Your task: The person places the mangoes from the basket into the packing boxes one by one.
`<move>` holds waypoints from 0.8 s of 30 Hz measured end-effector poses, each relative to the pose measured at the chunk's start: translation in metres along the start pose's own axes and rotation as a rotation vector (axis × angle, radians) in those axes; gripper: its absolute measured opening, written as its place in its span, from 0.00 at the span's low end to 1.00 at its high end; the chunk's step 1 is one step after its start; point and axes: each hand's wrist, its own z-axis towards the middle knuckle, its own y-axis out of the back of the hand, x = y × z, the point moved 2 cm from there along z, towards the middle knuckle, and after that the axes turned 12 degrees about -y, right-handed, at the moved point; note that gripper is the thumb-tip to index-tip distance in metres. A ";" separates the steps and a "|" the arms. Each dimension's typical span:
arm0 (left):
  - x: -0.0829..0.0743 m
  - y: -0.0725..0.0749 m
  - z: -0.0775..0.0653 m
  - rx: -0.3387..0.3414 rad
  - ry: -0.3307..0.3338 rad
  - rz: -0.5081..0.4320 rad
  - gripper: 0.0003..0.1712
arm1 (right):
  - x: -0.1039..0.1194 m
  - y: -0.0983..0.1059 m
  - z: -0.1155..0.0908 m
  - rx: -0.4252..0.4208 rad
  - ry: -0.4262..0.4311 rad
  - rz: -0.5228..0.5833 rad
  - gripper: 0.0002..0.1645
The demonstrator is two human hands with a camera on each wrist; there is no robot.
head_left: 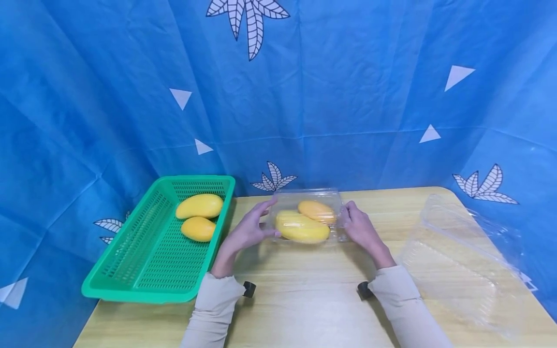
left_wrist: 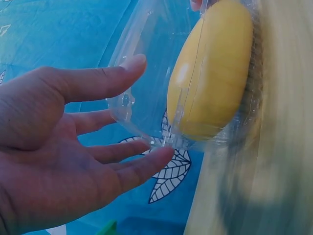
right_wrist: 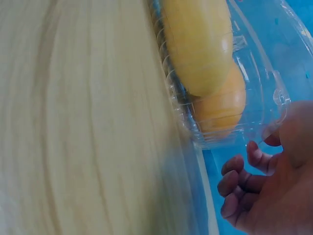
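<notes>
A clear plastic clamshell box (head_left: pixel 310 193) stands near the back edge of the table. Inside lie a large yellow mango (head_left: pixel 302 227) at the front and a smaller orange-yellow mango (head_left: pixel 316 211) behind it. My left hand (head_left: pixel 250 229) is at the box's left end, its thumb and fairly straight fingers spread at the plastic. At the opposite end, my right hand (head_left: pixel 358 223) pinches the plastic corner between thumb and index finger. In the right wrist view the other fingers of that hand curl loosely beside the box.
A green basket (head_left: pixel 89 285) stands at the left with two more mangoes (head_left: pixel 199 206) in it. On the right side of the table (head_left: pixel 304 299) lies another clear plastic box (head_left: pixel 457 270), spread open. A blue patterned cloth (head_left: pixel 348 96) hangs behind the table.
</notes>
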 end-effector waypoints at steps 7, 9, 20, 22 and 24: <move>0.002 -0.001 -0.003 -0.001 0.046 -0.024 0.52 | 0.002 0.004 -0.003 0.028 -0.048 0.059 0.24; 0.002 -0.001 -0.003 -0.007 0.047 -0.029 0.52 | 0.001 0.007 -0.004 0.037 -0.058 0.066 0.24; 0.002 -0.006 -0.002 0.003 0.022 -0.027 0.51 | 0.003 0.017 -0.010 0.079 -0.159 0.126 0.21; 0.002 -0.006 -0.002 0.009 0.015 -0.017 0.51 | 0.003 0.017 -0.011 0.091 -0.173 0.154 0.22; 0.002 -0.007 -0.003 0.015 0.013 -0.005 0.51 | 0.004 0.017 -0.013 0.107 -0.189 0.199 0.21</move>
